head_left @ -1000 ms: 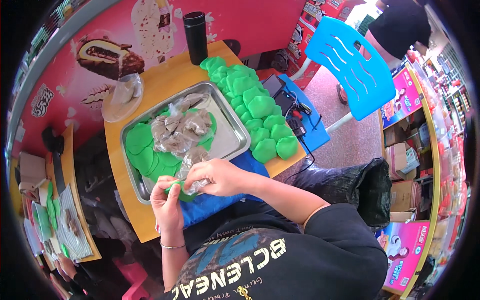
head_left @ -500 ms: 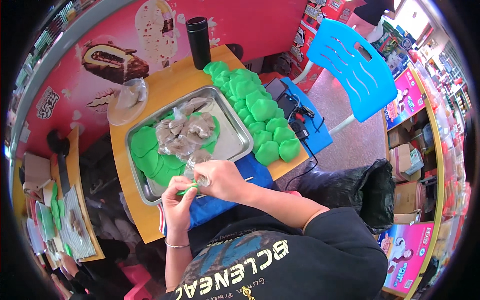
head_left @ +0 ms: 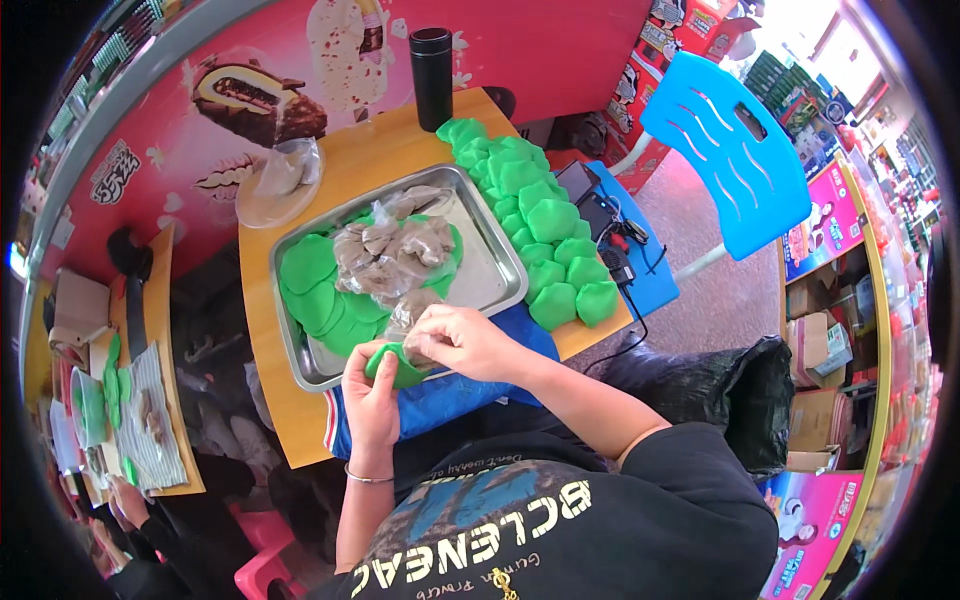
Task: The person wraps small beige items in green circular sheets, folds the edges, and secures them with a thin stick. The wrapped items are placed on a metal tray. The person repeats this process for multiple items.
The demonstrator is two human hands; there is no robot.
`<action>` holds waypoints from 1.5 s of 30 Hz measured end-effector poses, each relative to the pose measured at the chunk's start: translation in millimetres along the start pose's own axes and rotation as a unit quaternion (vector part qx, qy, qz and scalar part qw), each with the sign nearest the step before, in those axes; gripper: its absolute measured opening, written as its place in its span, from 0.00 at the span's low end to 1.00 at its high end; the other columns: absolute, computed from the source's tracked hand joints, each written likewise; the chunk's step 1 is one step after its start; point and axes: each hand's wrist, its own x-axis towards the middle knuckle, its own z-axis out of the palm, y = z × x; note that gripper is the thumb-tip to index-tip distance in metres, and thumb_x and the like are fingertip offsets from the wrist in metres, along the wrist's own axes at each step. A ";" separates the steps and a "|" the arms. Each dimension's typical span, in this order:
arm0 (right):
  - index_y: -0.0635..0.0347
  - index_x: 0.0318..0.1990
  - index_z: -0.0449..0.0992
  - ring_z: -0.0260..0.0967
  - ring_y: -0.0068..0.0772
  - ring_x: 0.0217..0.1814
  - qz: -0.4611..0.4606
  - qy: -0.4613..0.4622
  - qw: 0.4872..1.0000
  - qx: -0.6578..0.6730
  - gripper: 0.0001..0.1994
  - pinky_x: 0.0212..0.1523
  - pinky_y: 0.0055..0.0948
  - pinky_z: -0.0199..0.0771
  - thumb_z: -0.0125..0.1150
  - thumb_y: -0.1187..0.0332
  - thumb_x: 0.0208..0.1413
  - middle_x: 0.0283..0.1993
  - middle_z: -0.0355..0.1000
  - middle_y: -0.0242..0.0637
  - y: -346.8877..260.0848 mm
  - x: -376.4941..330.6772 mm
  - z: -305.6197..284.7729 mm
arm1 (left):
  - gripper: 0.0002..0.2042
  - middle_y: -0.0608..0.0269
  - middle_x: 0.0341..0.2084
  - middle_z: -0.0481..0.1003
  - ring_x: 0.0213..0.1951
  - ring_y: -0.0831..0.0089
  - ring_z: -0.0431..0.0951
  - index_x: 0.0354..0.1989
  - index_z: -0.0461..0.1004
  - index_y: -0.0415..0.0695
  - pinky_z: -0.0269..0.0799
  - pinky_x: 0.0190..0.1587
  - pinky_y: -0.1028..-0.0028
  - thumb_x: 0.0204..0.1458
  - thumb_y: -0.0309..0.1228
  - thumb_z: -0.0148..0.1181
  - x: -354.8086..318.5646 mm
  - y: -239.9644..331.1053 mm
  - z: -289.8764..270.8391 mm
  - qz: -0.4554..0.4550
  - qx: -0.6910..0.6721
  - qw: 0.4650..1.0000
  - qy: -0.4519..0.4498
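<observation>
My left hand [head_left: 371, 402] is closed on a soft green round sheet [head_left: 406, 376], its thumb lying over the sheet at the near edge of a metal tray [head_left: 492, 245]. Fingers pinched together, my right hand [head_left: 468, 345] meets the sheet from the right; what lies between its fingertips is hidden. Just beyond it is a small clear bag of greyish-brown stuff [head_left: 408, 312]. In the tray, flat green rounds [head_left: 315, 295] overlap on the left, partly under bigger clear bags of greyish-brown lumps [head_left: 368, 258].
Rows of puffy green pieces [head_left: 545, 220] line the wooden table's right side. A black flask [head_left: 431, 80] stands at the back, beyond a round lid with a bag [head_left: 285, 180]. A blue chair [head_left: 725, 150] and black bin bag [head_left: 700, 390] are to the right. Another person's hands [head_left: 128, 500] show lower left.
The green piece between my hands now shows as a wider sheet. My right hand has opened away from its earlier curled grip into a fingertip pinch. The whole view has shifted slightly.
</observation>
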 end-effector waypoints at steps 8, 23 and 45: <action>0.61 0.28 0.69 0.69 0.43 0.31 -0.040 0.034 0.986 -0.158 0.09 0.30 0.35 0.68 0.63 0.70 0.39 0.27 0.69 0.40 -16.0 1.9 5.8 | 0.01 0.66 0.32 0.69 0.34 0.81 0.67 0.29 0.70 0.39 0.62 0.38 0.81 0.51 0.22 0.56 1.3 -4.7 4.0 0.031 0.003 0.999 -0.009; 0.62 0.38 0.68 0.66 0.28 0.36 0.143 -0.017 0.977 0.161 0.10 0.39 0.26 0.66 0.58 0.72 0.48 0.33 0.67 0.37 -14.2 11.9 9.3 | 0.09 0.69 0.32 0.72 0.33 0.83 0.71 0.40 0.69 0.41 0.70 0.36 0.81 0.52 0.27 0.58 3.2 2.5 -11.9 0.000 -0.019 1.000 0.006; 0.64 0.43 0.66 0.68 0.21 0.40 0.080 -0.034 0.996 -0.031 0.17 0.41 0.21 0.70 0.63 0.79 0.44 0.38 0.68 0.34 -27.9 13.6 6.1 | 0.15 0.67 0.43 0.68 0.43 0.77 0.71 0.50 0.61 0.46 0.73 0.41 0.74 0.55 0.32 0.53 -4.4 0.2 -3.5 -0.103 -0.160 0.982 0.020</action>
